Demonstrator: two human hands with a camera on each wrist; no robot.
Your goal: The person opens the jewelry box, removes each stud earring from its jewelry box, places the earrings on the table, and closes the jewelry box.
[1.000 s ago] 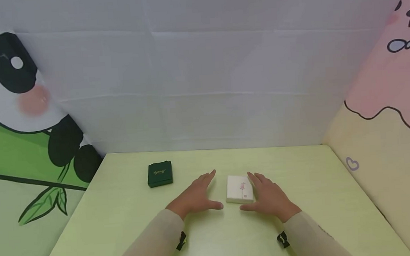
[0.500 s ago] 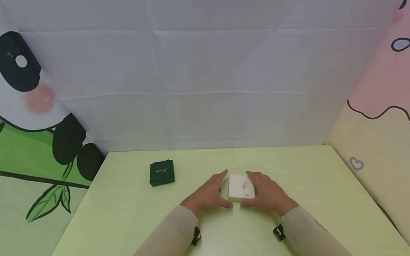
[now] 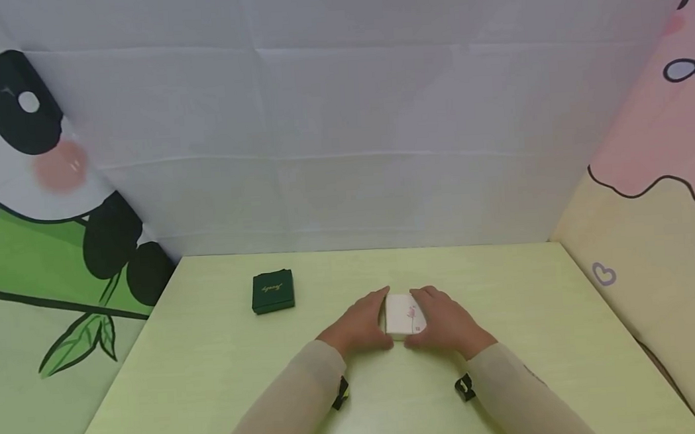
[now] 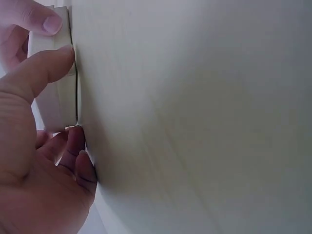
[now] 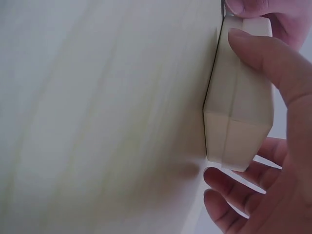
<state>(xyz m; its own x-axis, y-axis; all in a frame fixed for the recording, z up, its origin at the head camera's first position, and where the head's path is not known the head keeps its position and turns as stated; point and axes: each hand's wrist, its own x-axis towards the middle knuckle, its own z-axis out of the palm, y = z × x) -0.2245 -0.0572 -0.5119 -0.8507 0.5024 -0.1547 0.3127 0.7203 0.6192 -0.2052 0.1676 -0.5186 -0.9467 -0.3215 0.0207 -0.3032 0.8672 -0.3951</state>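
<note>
A small white box [image 3: 401, 313] with a pink print on its lid lies flat on the table, between both hands. My left hand [image 3: 363, 323] holds its left end, the thumb [image 4: 53, 66] laid on the near side. At the other end my right hand [image 3: 448, 322] grips the box and covers part of the lid. In the right wrist view the right thumb [image 5: 258, 51] presses the box's near side, where a seam between lid and base shows. The far-side fingers of both hands are partly hidden by the box.
A dark green box [image 3: 272, 291] with gold lettering stands farther back on the left of the pale yellow table [image 3: 214, 384]. A white sheet [image 3: 342, 124] hangs behind the table, and printed cartoon panels flank both sides.
My left hand has moved right to the box's left end. The right hand has closed in on its right end. The white box and the green box stay in place.
</note>
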